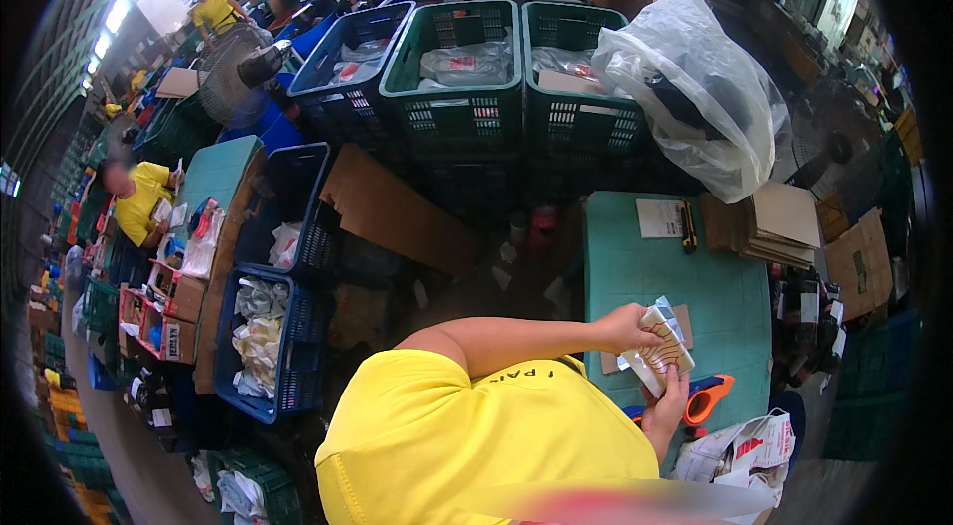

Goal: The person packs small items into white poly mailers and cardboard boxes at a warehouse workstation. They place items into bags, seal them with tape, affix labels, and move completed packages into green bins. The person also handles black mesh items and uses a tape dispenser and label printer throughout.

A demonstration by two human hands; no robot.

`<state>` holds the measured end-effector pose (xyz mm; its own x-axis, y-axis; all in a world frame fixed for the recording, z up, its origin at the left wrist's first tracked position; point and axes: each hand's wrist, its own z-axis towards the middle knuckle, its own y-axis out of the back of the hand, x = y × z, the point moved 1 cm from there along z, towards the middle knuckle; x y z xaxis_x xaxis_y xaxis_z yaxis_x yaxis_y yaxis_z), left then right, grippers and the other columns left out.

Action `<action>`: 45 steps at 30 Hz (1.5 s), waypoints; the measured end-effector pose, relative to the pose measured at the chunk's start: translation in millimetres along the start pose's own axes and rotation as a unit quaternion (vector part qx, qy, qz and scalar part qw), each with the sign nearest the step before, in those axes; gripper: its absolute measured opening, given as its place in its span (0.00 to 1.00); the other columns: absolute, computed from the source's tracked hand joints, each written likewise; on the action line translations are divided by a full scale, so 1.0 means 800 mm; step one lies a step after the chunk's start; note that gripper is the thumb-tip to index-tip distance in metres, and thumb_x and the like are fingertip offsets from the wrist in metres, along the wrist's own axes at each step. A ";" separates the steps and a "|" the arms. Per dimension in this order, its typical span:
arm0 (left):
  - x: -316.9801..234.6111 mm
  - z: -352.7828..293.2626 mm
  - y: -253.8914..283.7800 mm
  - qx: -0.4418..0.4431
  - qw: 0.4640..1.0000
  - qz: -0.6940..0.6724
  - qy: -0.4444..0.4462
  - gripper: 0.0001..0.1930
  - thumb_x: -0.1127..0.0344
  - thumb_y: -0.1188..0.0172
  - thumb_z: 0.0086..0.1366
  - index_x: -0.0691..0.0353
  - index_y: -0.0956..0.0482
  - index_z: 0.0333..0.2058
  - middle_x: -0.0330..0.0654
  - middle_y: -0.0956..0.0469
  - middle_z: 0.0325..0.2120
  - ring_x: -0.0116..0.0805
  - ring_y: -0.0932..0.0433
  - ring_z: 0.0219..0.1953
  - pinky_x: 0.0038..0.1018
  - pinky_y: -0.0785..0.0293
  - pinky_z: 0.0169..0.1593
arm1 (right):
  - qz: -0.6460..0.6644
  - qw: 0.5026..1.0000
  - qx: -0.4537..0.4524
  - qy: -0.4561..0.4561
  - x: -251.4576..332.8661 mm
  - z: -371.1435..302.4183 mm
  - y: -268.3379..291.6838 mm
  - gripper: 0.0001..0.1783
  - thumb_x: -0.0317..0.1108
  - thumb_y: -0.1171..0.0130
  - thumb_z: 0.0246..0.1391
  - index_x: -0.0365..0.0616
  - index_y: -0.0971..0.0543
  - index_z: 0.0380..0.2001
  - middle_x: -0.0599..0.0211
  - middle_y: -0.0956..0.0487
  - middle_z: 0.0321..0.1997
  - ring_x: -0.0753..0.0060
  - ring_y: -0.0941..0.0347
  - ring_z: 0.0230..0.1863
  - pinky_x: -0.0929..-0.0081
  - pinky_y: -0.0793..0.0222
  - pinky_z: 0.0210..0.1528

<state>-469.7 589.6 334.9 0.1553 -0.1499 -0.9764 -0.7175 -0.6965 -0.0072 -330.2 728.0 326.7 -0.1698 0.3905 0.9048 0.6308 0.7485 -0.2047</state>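
Both my hands are closed on a small white and cream packet (657, 351) with curved brown lines and a blue edge, held above the green table (715, 302). My left hand (627, 328) grips its upper left side. From below, my right hand (667, 408) pinches the lower end. Under the packet lies a piece of brown cardboard (683, 319), partly covered. Beside my right hand is a tool with an orange loop handle (709, 400) and dark blue parts; its full shape is hidden. What the packet contains cannot be seen.
A box cutter (688, 225) and white paper (659, 218) lie at the table's far edge, near stacked cardboard (779, 222). Beyond are green crates (452, 110) and a large clear plastic bag (695, 78). Blue crates (273, 396) stand left. A co-worker (144, 202) sits at another table.
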 end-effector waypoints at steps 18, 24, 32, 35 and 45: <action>-0.009 -0.011 0.001 0.004 0.999 0.026 0.020 0.15 0.63 0.31 0.58 0.61 0.17 0.43 0.40 0.16 0.34 0.28 0.20 0.33 0.28 0.23 0.39 | 0.026 1.000 0.007 -0.007 -0.010 -0.003 0.007 0.16 0.38 0.48 0.65 0.48 0.28 0.54 0.70 0.21 0.44 0.74 0.22 0.38 0.76 0.26 0.31; 0.003 0.008 -0.005 0.022 0.998 0.056 -0.031 0.14 0.64 0.29 0.56 0.61 0.15 0.40 0.38 0.15 0.32 0.25 0.20 0.33 0.28 0.23 0.40 | 0.043 0.997 0.001 0.060 -0.012 -0.008 0.008 0.18 0.33 0.46 0.64 0.36 0.28 0.54 0.63 0.23 0.50 0.70 0.25 0.49 0.72 0.28 0.50; 0.012 0.080 0.026 0.005 0.998 0.051 -0.042 0.09 0.65 0.40 0.66 0.66 0.17 0.35 0.35 0.23 0.21 0.21 0.31 0.17 0.20 0.34 0.22 | 0.043 0.941 -0.223 0.251 0.002 -0.027 0.083 0.17 0.35 0.43 0.63 0.36 0.25 0.51 0.67 0.21 0.47 0.77 0.27 0.47 0.75 0.33 0.53; 0.047 0.089 0.027 0.056 0.961 0.255 -0.086 0.08 0.66 0.39 0.65 0.66 0.17 0.35 0.42 0.19 0.26 0.29 0.22 0.27 0.26 0.26 0.33 | 0.084 0.909 -0.372 0.169 0.001 -0.056 0.139 0.12 0.37 0.43 0.64 0.44 0.24 0.47 0.72 0.19 0.40 0.82 0.25 0.34 0.81 0.31 0.27; 0.162 0.171 0.009 0.202 0.816 0.479 -0.254 0.15 0.69 0.44 0.65 0.62 0.20 0.49 0.49 0.20 0.48 0.51 0.28 0.58 0.39 0.43 0.69 | 0.097 0.946 -0.307 -0.028 -0.134 -0.082 0.068 0.13 0.35 0.41 0.62 0.40 0.23 0.46 0.70 0.20 0.39 0.77 0.25 0.36 0.74 0.27 0.38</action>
<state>-547.1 661.2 178.8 -0.8352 -0.1081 -0.5393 -0.5264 -0.1270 0.8407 -228.4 691.7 242.9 -0.0352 0.5297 0.8475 0.9723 0.2141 -0.0935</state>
